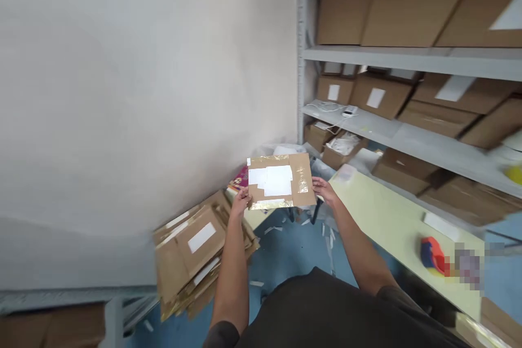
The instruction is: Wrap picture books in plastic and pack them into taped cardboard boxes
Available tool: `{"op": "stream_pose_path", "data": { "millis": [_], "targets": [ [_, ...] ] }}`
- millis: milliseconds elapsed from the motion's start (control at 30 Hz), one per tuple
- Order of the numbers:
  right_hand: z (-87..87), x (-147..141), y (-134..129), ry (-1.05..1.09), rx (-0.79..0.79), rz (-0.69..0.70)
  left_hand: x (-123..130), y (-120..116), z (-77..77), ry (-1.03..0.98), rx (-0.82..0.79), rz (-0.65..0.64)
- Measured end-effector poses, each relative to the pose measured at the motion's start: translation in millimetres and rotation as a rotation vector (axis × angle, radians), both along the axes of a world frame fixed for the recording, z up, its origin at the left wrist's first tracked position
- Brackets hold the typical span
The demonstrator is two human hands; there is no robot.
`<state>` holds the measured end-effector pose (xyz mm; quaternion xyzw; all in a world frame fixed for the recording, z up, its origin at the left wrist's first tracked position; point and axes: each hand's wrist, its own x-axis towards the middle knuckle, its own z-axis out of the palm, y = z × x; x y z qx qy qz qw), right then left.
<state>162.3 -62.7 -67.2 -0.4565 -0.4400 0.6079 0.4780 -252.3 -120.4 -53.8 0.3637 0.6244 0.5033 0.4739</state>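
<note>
A flat piece of cardboard [302, 182], with white paper labels and shiny tape along its edges, is held up between my two hands in the middle of the view. My left hand [240, 201] grips its left edge near the lower corner. On the opposite edge, my right hand [323, 187] has its fingers closed at the cardboard's side. Below and left of my left hand lies a pile of flattened cardboard boxes [196, 253], several with white labels.
Grey shelving [408, 63] with labelled cardboard boxes [397, 13] stands to the right. Beneath runs a pale yellow-green table [379, 217] with a red and blue object [432, 255]. Paper scraps [273, 229] litter the blue floor [293, 253]. A white wall [142, 92] rises at the left.
</note>
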Motion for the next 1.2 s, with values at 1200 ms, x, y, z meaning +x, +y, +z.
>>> {"op": "stream_pose_path", "data": {
  "millis": [1200],
  "targets": [
    [-112.6,326.6,-45.5,-0.235,-0.354,-1.095,512.9,352.4,-156.6,0.127,-0.304,-1.111]
  ]
}}
